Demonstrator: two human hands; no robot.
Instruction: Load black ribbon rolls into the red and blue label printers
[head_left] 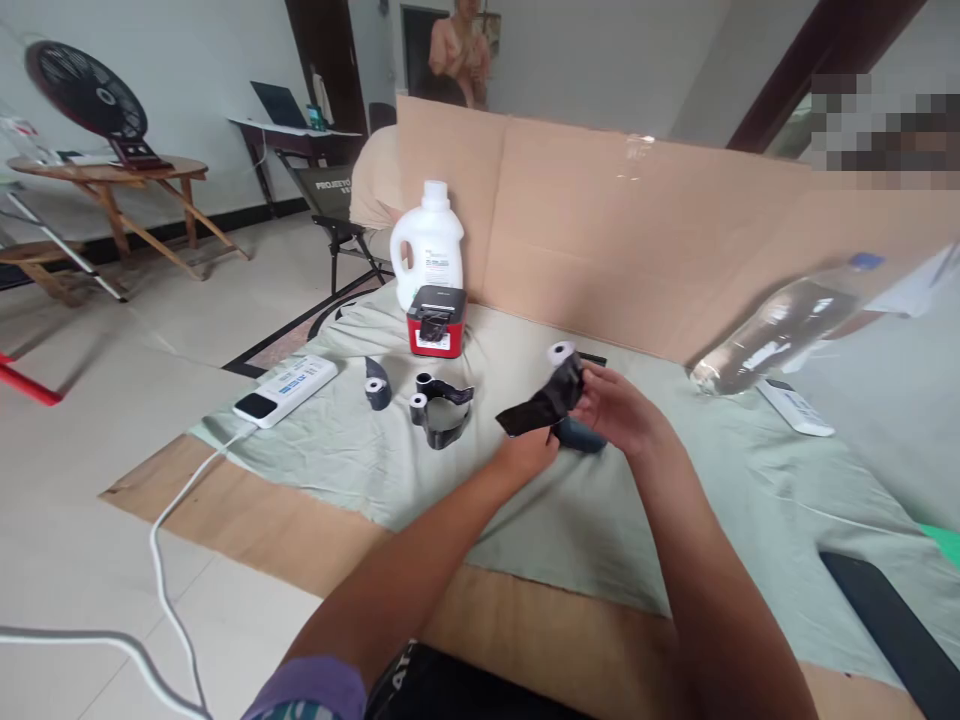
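My right hand (616,405) is closed on a black ribbon roll (561,385) with a white core; its loose end hangs out to the left. Lower and behind that strip, my left hand (531,452) reaches to a dark object (579,436) on the cloth. The strip covers most of its fingers, so its grip is hidden. Left of my hands, a looped black ribbon with two white-cored rolls (444,436) lies on the green cloth (360,470). Beside it stands a smaller dark roll (377,391). A red and black box-shaped device (436,322) sits farther back.
A white jug (433,245) stands behind the device, before a cardboard panel (585,230). A white power strip (286,390) lies left with its cable. At right are a tilted clear bottle (787,325), a white device (795,408) and a dark flat object (892,620). A person (461,50) is beyond.
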